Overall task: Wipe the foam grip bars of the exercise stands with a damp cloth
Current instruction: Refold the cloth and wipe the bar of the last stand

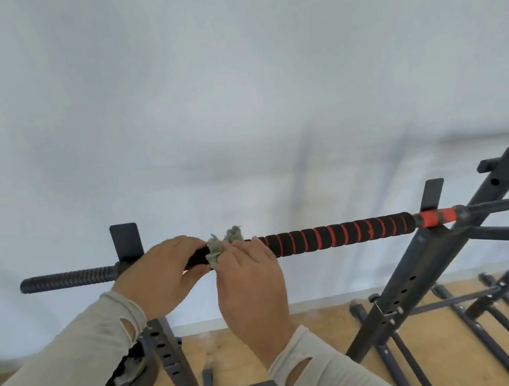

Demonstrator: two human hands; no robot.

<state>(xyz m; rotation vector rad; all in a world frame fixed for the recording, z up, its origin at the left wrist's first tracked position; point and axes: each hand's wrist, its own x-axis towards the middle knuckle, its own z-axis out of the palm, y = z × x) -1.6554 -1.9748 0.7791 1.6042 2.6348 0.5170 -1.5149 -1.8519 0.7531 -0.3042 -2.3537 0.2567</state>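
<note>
- White wall (233, 83) backs two black steel stands (428, 264).
- Left hand (157, 275) grips black-and-red ringed foam bar (332, 236), hiding its end.
- Right hand (251, 283) pinches frayed grey-green cloth (218, 248) against bar, between both hands.

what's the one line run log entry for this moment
step: wiping foam grip bar | left hand: grips bar | right hand: holds cloth on bar | bar rests on stands

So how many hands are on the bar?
2. The left hand grips the foam bar near its left end; the right hand holds the cloth around it just beside.
</note>
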